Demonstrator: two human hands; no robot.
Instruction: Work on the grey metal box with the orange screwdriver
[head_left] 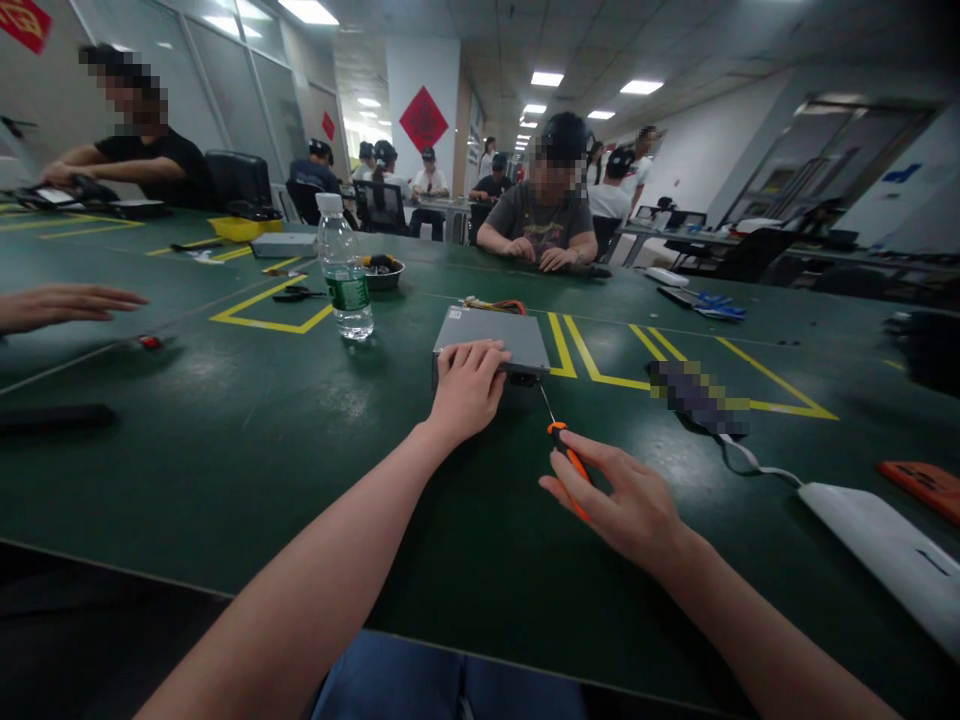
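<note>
A grey metal box lies on the green table, with a bundle of coloured wires at its far side. My left hand rests on the box's near left part, fingers over its top and front edge. In my right hand is a screwdriver with an orange and black handle, held between thumb and fingers. Its thin shaft points up and left, and the tip is at the box's front right corner. Whether the tip touches the box is too small to tell.
A water bottle stands left of the box, near a metal bowl. Another person's hand is at the far left. On the right lie a blurred dark object, a white device and an orange phone. A person sits opposite.
</note>
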